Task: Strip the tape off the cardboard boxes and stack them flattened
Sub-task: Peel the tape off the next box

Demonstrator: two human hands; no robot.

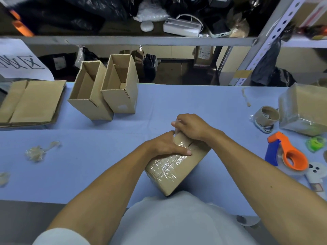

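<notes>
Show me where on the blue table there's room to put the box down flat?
Bare blue cloth lies between the taped box and the tape scraps on the left, and behind the hands, right of the two open boxes. The right side is crowded: tape dispenser, empty roll, wrapped box.

A blue table (194, 103) holds two open boxes (92, 92) standing side by side, flat cardboard (33, 101) at the left, a taped box (177, 167), tape scraps (35, 152), and an orange tape holder (288, 152).
</notes>
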